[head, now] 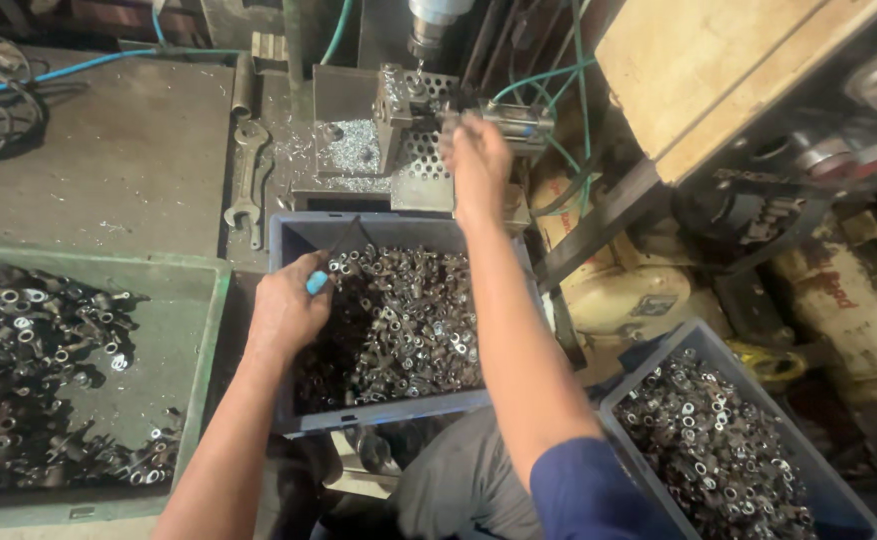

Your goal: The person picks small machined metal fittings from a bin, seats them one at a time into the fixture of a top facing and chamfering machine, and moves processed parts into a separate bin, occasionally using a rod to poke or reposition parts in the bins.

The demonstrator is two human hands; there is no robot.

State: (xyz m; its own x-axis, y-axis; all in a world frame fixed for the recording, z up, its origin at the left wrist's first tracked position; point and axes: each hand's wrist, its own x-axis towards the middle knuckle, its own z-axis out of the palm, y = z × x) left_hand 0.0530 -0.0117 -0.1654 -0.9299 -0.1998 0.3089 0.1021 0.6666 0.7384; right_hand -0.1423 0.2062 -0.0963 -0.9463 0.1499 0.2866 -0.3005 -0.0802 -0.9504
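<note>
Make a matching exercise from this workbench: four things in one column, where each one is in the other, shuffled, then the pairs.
Things:
1. left hand
2. right hand
3. wrench
4. green tray

Places:
A. lying flat on the grey bench, left of the drill fixture
B. far left, holding dark metal parts
C. up at the fixture under the drill spindle
D. over the middle blue crate, gripping a blue-handled tool

Pairs: 1-D, 2-C, 3-A, 4-B

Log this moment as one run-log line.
left hand: holds blue-handled tool over blue crate | right hand: at drill fixture
</note>
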